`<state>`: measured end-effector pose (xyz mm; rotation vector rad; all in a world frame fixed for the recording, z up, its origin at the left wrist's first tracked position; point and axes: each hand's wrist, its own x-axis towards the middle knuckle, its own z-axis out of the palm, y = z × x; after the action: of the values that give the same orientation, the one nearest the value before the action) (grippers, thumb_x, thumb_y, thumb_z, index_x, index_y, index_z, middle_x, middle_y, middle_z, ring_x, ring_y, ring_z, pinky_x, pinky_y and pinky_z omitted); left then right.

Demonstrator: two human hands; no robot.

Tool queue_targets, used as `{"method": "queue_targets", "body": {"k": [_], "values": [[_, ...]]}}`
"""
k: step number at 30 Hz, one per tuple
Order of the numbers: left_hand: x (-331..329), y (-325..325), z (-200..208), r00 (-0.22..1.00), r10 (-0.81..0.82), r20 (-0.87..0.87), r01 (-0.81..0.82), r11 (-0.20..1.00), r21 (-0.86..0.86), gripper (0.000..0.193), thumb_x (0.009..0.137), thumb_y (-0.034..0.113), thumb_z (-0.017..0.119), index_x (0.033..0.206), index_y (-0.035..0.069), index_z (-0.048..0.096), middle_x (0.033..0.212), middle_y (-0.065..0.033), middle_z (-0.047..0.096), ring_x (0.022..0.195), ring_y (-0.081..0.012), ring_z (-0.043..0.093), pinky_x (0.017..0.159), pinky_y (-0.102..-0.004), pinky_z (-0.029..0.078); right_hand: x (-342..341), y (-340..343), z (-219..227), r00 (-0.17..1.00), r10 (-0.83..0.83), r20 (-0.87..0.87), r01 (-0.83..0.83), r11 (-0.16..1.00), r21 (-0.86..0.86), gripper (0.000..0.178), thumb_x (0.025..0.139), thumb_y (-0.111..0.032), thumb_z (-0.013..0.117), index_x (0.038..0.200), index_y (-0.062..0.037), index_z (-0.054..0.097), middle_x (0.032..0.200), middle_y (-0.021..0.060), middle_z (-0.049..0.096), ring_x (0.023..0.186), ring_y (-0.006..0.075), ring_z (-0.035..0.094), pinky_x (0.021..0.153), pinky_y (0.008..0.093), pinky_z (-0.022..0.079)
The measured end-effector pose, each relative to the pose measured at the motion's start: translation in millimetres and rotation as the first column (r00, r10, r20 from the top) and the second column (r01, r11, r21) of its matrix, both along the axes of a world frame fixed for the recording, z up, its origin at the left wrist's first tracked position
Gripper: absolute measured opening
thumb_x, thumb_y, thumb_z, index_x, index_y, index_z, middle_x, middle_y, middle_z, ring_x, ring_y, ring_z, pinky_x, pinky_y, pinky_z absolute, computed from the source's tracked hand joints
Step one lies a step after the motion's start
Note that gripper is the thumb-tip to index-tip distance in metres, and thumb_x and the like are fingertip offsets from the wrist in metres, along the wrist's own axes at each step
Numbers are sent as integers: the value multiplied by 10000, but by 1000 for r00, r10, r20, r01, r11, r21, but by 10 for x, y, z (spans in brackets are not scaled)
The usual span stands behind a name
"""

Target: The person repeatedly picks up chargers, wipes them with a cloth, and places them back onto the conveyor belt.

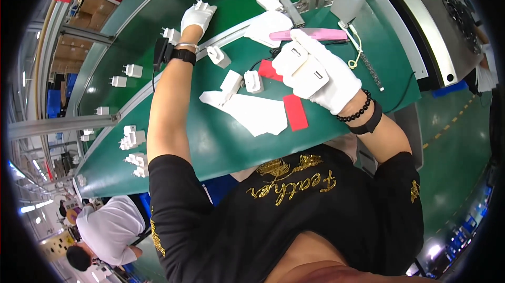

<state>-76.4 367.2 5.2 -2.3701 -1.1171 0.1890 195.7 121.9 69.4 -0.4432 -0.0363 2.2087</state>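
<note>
with the right hand (pixel 321 75) closed on a white charger (pixel 302 65), the belt (pixel 147 36) charger (pixel 199 5) under the left hand's (pixel 197 17) curled fingers is best gripped squarely before lifting.

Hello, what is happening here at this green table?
A person in white gloves works at a green bench beside a green conveyor belt. The left hand reaches out to a white charger plug on the belt, where more plugs lie in a row. The right hand holds two white charger plugs above the bench. More plugs, white cloths and red pieces lie on the bench.
</note>
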Motion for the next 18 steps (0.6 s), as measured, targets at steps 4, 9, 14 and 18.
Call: {"method": "queue_targets", "body": {"k": [4,9,14,18], "values": [[-183,-105,103,998,-29,56,28,999,31,310,777,79,543,1080,116,599,1063,-62,609,1036,-243,550,870,-311,466,92,-40,167,994,-31,104,30,1000,9,248,948,-332,517,789,-147,472,721,-58,426,505,22,439,377,172,360],[-517,-783,423,846,-107,522,115,993,18,177,749,144,619,910,73,596,1069,-120,594,1001,-293,552,867,-347,453,360,56,519,741,-529,414,461,849,260,197,939,-278,532,899,-86,549,765,28,567,526,107,506,423,262,418],[-237,-1969,1020,574,208,792,-55,975,-215,277,773,129,628,1029,29,595,883,-92,605,724,-210,584,657,-307,480,1640,741,284,543,-783,301,356,540,763,246,956,-233,490,1065,-33,583,840,55,621,677,116,588,552,221,464],[-359,-2675,751,29,553,833,3,833,-553,263,848,128,603,1080,12,561,949,-80,611,751,-123,583,614,-216,458,1672,694,472,684,-713,150,375,521,767,280,958,-225,474,1134,-15,531,911,63,615,699,125,594,592,247,486]]}}
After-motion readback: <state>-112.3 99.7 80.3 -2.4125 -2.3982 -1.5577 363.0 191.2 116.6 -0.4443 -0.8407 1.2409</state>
